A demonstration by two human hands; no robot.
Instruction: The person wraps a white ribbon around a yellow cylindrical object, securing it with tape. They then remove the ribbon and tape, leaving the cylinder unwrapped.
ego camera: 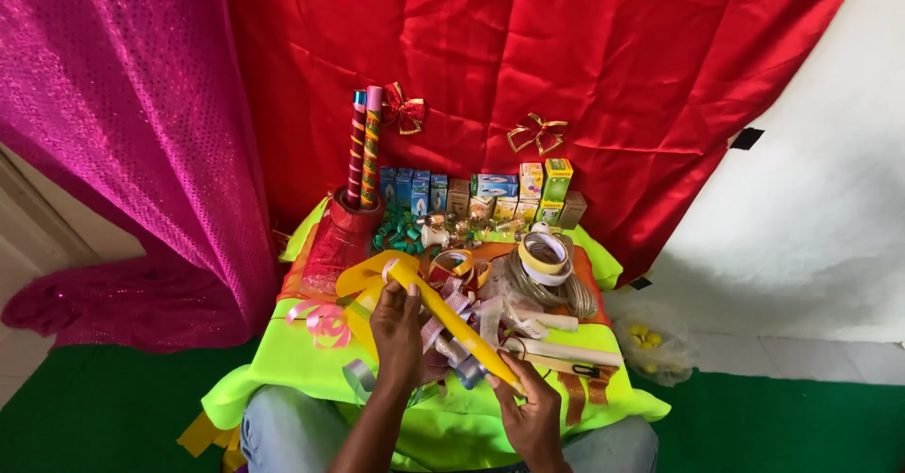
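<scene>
My left hand (pixel 399 332) grips a wide yellow ribbon (pixel 451 320) near its looped upper end. My right hand (pixel 530 415) pinches the same ribbon at its lower end, so the strip runs taut and slanted between both hands. Beneath the hands lies a heap of ribbons, among them a pink curled ribbon (pixel 325 320) and a silver ribbon (pixel 360 377). All of this rests on a small table covered in neon green cloth (pixel 302 360).
Tape rolls (pixel 545 254) sit on a coil of twine right of centre. Small boxes (pixel 490 193) line the back edge. Two patterned tubes (pixel 364 145) stand in a red bag. Red and magenta drapes hang behind, with two gold bows (pixel 537 133). A plastic bag with yellow balls (pixel 649 339) lies on the floor.
</scene>
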